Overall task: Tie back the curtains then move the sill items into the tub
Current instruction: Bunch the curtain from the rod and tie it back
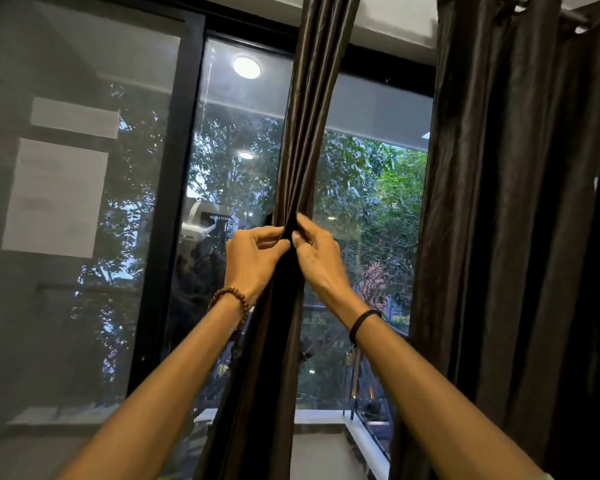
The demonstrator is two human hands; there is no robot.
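Straight ahead, between both hands, the gathered curtain (303, 133) hangs as a narrow bundle, its long axis near vertical. The left hand (255, 259) pinches it from the left and the right hand (321, 263) from the right, level with each other, fingers curled on the cloth and thumbs almost meeting. Whether a tie band lies under them I cannot tell. A second curtain (506, 202) hangs ungathered to the right. The sill items and tub are out of view.

A dark curtain rod (573, 14) crosses the top right corner, and the right-hand curtain (516, 202) hangs from it by eyelets in loose folds. The gathered curtain (305, 126) in the middle runs past the top edge, its hanging point unseen.
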